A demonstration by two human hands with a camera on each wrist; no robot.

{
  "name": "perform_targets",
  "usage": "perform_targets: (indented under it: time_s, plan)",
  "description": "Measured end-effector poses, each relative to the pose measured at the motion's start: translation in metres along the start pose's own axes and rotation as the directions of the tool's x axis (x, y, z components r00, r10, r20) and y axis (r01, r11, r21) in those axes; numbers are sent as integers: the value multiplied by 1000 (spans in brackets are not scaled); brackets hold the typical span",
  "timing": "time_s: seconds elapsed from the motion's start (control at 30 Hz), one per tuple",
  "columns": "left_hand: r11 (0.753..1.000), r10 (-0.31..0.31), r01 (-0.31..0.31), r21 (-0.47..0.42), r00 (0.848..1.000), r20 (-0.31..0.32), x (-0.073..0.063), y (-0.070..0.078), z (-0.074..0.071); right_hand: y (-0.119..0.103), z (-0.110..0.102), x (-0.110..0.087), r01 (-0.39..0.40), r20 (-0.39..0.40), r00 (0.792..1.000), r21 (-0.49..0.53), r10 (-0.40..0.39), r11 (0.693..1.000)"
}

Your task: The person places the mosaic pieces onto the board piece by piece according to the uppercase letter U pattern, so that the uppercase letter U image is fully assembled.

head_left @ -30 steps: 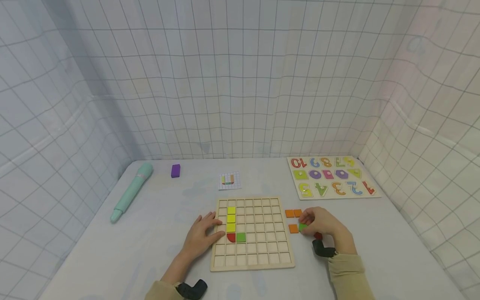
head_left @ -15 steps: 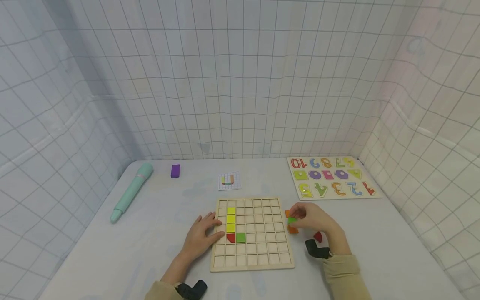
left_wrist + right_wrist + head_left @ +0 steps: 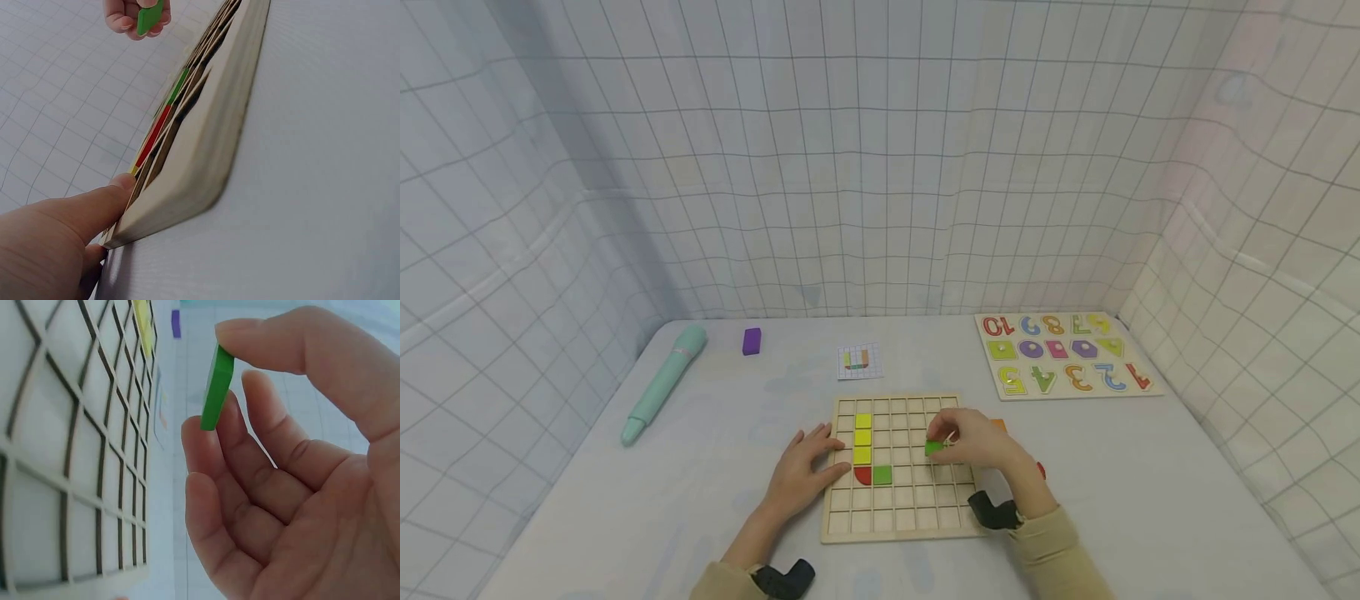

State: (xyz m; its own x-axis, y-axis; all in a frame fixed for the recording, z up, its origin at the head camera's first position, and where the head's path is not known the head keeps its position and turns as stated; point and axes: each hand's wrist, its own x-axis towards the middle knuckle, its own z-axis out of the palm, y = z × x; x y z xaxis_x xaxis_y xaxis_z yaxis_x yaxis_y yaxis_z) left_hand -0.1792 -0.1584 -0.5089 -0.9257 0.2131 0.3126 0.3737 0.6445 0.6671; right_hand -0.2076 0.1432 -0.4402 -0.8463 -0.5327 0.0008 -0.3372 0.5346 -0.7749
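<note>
In the head view, my right hand is above the right half of a wooden grid board, pinching a green square tile. The right wrist view shows this tile on edge between thumb and fingers, apart from the board. My left hand rests at the board's left edge, its thumb touching the rim. Set in the grid are several yellow squares in a column, a red quarter-round tile below them and a green square beside it.
An orange tile and a red piece show partly behind my right hand. Behind the board lies a pattern card. Farther out are a number puzzle, a purple block and a mint-green tube.
My right hand has lifted the green tile from among the orange tiles and carried it left over the board. My left hand has stayed in place.
</note>
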Motion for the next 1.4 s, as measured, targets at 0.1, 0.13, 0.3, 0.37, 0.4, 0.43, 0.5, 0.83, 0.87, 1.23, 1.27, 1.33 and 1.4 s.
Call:
perform_targets:
  time_s: [0.1,0.13,0.3,0.37,0.4,0.43,0.5,0.83,0.87,1.23,1.27,1.33,1.4]
  plan:
    - [1000,-3,3,1,1000,0,0,0,0,-7,10,4,-1,19,1000,-8,1,1000]
    - [1000,-4,4,3,1000,0,0,0,0,-9,13,5,1,21,1000,-18,0,1000]
    - [1000,-4,4,3,1000,2,0,0,0,-16,28,10,-9,33,999,-74,11,997]
    - [1000,0,0,0,1000,0,0,0,0,-17,33,11,-4,42,999,-94,8,996]
    - [1000,3,-3,-1,1000,-1,0,0,0,-17,35,12,-3,45,999,-102,7,995]
    - [1000,5,-5,-1,1000,-2,0,0,0,-18,37,12,-1,48,999,-106,6,994]
    - [1000,9,-9,-2,1000,-3,0,0,0,-19,40,13,7,51,999,-115,-1,993]
    - [1000,9,-9,3,1000,-3,0,0,0,-21,51,16,-30,41,998,-245,42,969]
    - [1000,10,-10,5,1000,-2,0,0,0,-22,51,16,-33,39,998,-249,44,968]
    - [1000,-4,4,8,1000,0,1,2,0,-22,54,17,-43,34,998,-271,54,962]
    - [1000,-6,6,8,1000,1,1,2,0,-22,54,17,-40,33,998,-272,51,962]
    - [1000,-8,8,8,1000,1,0,2,0,-21,55,17,-36,31,998,-271,47,962]
    - [1000,-9,9,7,1000,1,0,2,0,-21,55,17,-35,31,999,-269,45,963]
